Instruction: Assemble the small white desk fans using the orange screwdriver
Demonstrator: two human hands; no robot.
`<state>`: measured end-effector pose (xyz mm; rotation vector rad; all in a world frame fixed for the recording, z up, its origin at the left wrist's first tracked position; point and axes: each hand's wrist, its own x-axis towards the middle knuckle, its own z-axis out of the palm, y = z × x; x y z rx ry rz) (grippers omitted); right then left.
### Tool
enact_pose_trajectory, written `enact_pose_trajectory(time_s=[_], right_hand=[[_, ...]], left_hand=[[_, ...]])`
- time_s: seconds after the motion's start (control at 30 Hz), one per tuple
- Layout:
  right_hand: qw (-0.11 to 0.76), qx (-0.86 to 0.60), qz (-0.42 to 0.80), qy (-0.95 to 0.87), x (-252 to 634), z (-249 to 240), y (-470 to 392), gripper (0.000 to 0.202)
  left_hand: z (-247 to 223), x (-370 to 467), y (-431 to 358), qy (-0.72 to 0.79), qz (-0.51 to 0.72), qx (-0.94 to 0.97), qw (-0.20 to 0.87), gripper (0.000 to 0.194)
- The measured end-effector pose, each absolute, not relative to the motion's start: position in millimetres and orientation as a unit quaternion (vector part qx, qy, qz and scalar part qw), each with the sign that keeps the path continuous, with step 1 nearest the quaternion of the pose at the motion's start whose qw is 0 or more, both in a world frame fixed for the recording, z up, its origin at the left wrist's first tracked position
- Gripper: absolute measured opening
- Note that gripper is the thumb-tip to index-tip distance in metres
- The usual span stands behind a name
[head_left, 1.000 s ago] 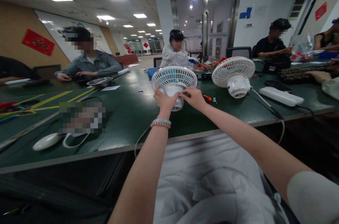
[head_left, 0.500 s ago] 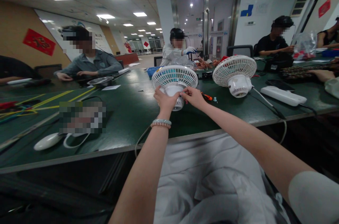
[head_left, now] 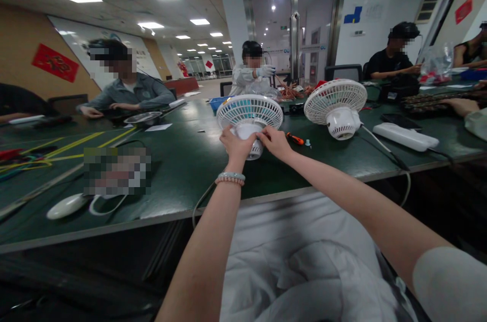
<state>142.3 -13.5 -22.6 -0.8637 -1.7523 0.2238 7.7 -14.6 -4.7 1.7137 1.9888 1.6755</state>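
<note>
A white fan head [head_left: 249,109] with a round slatted grille and a motor housing stands in front of me at the table. My left hand [head_left: 236,145] is wrapped round the left side of its housing, thumb across the front. At the housing's right side my right hand [head_left: 276,140] has its fingers pinched together, close to my left thumb. Whatever sits between those right fingertips is too small to make out. Just right of that hand lie an orange and black screwdriver [head_left: 295,139] and a small pale blue piece [head_left: 308,143].
A second white fan [head_left: 337,109] stands to the right, beside a white power adapter-like block [head_left: 405,137]. A white mouse-shaped object [head_left: 67,206] and cables lie on the green table [head_left: 171,170] at left. Several co-workers sit round it; one wears gloves. A blue tray [head_left: 217,104] stands beyond the fan.
Both hands stay on the fan housing, the right fingers slightly shifted and more bent. The gloved co-worker's hand across the table has moved a little left. The view has shifted slightly.
</note>
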Motion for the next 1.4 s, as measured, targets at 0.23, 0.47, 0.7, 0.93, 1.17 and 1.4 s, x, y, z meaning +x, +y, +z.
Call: enact_pose_trajectory(time_s=[0.23,0.47,0.7,0.93,1.17,1.4], right_hand=[[0.552,-0.367,0.087,-0.743,142,-25,-11,0.032],[0.549,-0.364,0.1,-0.746,142,-25,-13,0.031],[0.554,-0.366,0.1,-0.741,140,-27,-13,0.03],[0.557,-0.373,0.1,-0.735,137,-30,-17,0.029],[0.558,-0.391,0.086,-0.727,135,-31,-25,0.025],[0.556,-0.393,0.107,-0.724,133,-33,-26,0.026]], left_hand=[[-4,8,-15,0.637,0.544,0.546,0.019,0.074],[-1,9,-19,0.643,0.542,0.54,0.025,0.073],[-3,6,-17,0.634,0.549,0.544,0.02,0.074],[-5,4,-15,0.636,0.545,0.546,0.012,0.074],[-7,2,-13,0.631,0.547,0.55,0.002,0.074],[-4,4,-16,0.64,0.543,0.544,0.017,0.077]])
